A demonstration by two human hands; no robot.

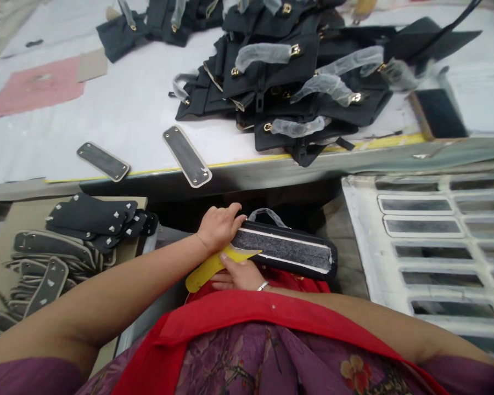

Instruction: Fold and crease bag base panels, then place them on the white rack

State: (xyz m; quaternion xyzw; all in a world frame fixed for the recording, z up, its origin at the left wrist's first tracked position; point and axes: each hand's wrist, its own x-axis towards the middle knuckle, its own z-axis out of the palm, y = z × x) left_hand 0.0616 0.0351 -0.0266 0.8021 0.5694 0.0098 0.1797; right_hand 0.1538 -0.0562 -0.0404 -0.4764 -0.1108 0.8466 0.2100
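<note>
A black bag [288, 249] lies upside down on my lap, its grey base strip with white edges facing up and a plastic-wrapped handle showing behind it. My left hand [219, 226] curls over the bag's left end, fingers closed on it. My right hand [239, 272] sits just below, pinching a flat yellow scraper [208, 267] whose pointed tip rests on the left end of the grey base strip. A silver bangle circles my right wrist.
A pile of black bags [296, 82] with wrapped handles lies on the white table [119, 109]. Two grey base plates [186, 156] lie near its front edge. Several more base pieces [90, 219] are stacked at the left. A white slotted rack [432, 241] stands at the right.
</note>
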